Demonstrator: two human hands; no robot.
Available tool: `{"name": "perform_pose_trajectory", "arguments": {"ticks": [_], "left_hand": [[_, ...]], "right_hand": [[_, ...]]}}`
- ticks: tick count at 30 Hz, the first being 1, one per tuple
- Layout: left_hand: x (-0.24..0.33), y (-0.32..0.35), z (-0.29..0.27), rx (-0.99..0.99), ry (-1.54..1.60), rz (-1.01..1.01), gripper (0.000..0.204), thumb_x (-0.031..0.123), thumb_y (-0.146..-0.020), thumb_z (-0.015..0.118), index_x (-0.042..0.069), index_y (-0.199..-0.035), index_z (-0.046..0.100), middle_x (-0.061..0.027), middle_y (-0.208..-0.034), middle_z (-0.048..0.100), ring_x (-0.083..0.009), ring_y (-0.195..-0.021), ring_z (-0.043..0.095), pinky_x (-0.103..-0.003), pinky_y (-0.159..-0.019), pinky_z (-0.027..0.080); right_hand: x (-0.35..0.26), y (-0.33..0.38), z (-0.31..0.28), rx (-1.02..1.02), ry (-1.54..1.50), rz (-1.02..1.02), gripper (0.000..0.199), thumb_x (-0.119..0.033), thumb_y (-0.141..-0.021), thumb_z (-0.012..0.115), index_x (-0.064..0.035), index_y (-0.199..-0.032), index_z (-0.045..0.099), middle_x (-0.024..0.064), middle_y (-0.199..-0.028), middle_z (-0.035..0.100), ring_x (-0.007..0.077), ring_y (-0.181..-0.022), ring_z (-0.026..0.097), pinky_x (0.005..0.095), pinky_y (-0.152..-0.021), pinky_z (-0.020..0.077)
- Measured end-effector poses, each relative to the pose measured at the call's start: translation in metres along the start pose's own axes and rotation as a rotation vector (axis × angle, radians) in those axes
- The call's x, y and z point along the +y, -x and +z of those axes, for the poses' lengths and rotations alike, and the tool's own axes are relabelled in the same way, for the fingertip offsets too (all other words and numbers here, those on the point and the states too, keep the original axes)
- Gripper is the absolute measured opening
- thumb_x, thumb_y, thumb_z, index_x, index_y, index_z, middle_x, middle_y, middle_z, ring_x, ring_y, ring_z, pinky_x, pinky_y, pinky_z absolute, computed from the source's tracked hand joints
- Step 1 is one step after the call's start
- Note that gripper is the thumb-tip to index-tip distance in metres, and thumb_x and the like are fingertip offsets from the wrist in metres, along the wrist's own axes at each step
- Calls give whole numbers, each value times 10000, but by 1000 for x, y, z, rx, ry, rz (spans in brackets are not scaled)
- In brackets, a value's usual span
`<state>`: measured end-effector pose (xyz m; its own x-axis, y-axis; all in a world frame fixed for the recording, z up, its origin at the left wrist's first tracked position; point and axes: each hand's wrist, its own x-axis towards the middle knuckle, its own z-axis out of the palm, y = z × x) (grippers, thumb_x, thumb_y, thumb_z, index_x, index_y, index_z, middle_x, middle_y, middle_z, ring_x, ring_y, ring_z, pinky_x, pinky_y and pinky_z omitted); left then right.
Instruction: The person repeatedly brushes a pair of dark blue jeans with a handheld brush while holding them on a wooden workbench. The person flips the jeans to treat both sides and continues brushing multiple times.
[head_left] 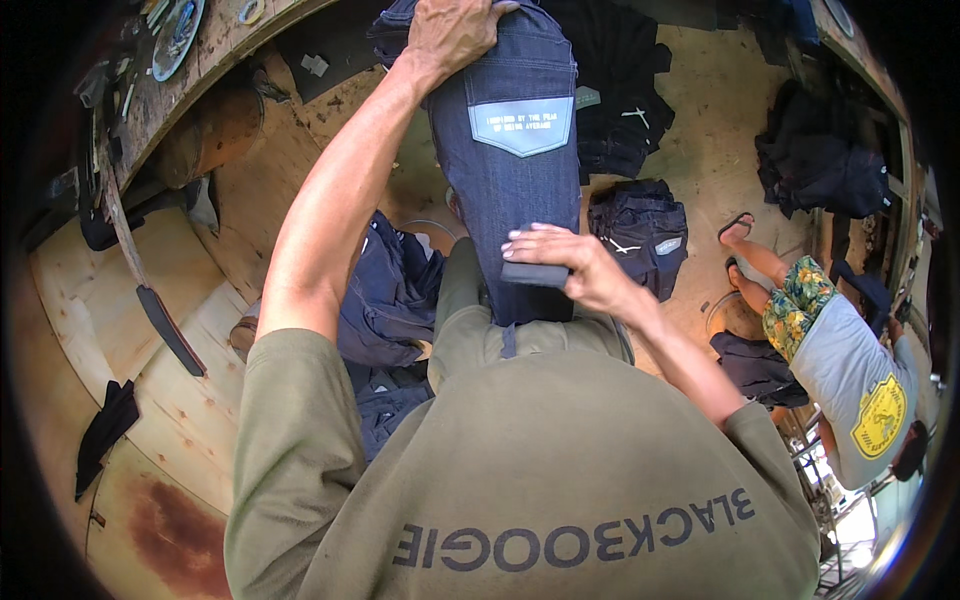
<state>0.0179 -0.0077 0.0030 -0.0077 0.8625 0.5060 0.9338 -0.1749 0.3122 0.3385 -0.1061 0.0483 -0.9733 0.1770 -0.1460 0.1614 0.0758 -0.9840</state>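
Note:
A pair of dark blue jeans point(520, 190) lies stretched along my thigh, with a pale rectangular patch point(522, 125) sewn on its upper part. My left hand point(452, 32) grips the far end of the jeans at the top of the view. My right hand point(570, 265) presses a small dark flat block point(535, 274) onto the denim near my lap, fingers curled over it.
A heap of dark jeans point(390, 290) lies by my left leg. More folded dark garments point(640, 235) and piles point(825, 165) lie on the plywood floor point(700, 140). Another person point(835, 360) crouches at the right. Wooden boards point(110, 300) are at the left.

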Motion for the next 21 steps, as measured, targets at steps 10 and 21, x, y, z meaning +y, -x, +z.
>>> {"name": "perform_pose_trajectory", "arguments": {"ticks": [10, 21], "left_hand": [[11, -21, 18, -261, 69, -77, 292, 315, -1040, 655, 35, -1064, 572, -235, -981, 706, -460, -1013, 690, -563, -875, 529], [-9, -33, 13, -254, 276, 22, 297, 303, -1031, 656, 15, -1040, 583, -232, -1016, 701, -444, -1044, 672, -516, -914, 529]], "right_hand": [[-20, -49, 25, 154, 120, -128, 513, 57, -877, 594, -15, -1369, 721, 152, -1401, 733, 343, -1412, 618, 475, -1253, 428], [-57, -103, 20, 215, 67, 71, 587, 164, -832, 551, -15, -1366, 717, 176, -1353, 748, 353, -1294, 702, 471, -1147, 536]]}}
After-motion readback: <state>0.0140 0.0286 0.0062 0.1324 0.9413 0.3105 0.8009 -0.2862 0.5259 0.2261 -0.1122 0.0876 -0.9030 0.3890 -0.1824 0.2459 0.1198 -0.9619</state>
